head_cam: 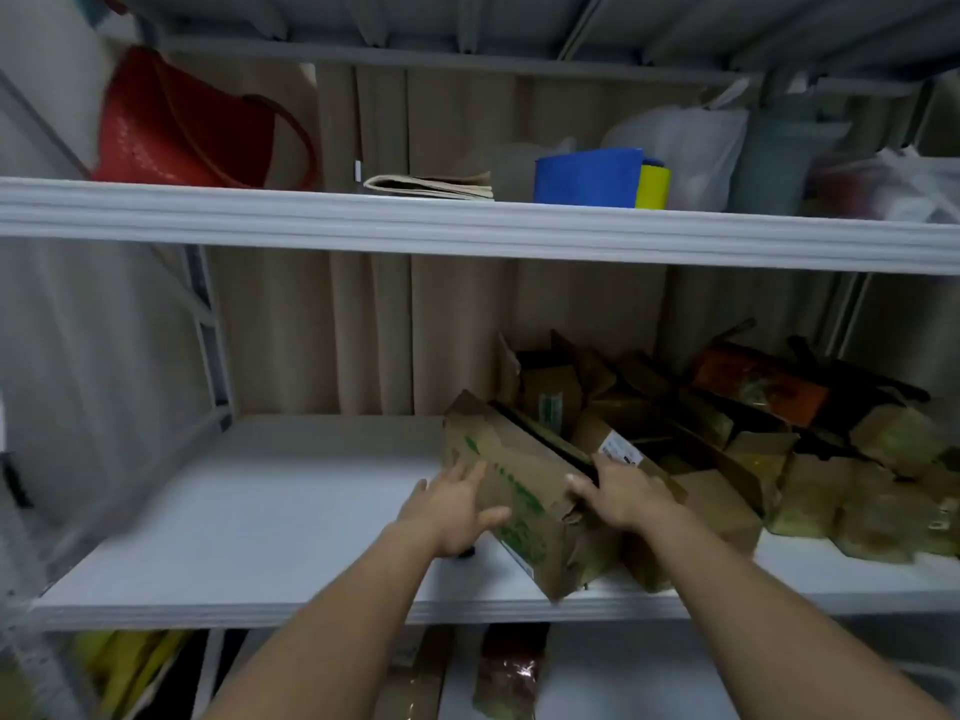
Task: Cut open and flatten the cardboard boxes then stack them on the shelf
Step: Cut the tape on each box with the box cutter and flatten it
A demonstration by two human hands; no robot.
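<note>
While both arms reach forward from the bottom of the view, the person holds a flattened cardboard box (511, 491) with green print at the front of the white middle shelf (249, 517). The left hand (451, 506) lies against the box's left face with fingers spread and fairly straight, the thumb pointing right across the printed side. The right hand (621, 493) grips the box's upper right edge, its fingers curled over the top. The box stands tilted on its lower edge, its lower corner just at the shelf's front lip, and it leans toward a heap of other cardboard pieces (727, 439) that fills the right half of the same shelf. One piece in that heap carries a white label (618, 449), and an orange-printed carton (758, 381) lies near the back.

On the shelf above sit a red woven bag (182, 127), a folded stack of paper (431, 187), a blue container (587, 176) with something yellow (652, 187) just beside it, and white plastic bags (685, 148). Below the middle shelf, blurred packages show, too indistinct to identify.
</note>
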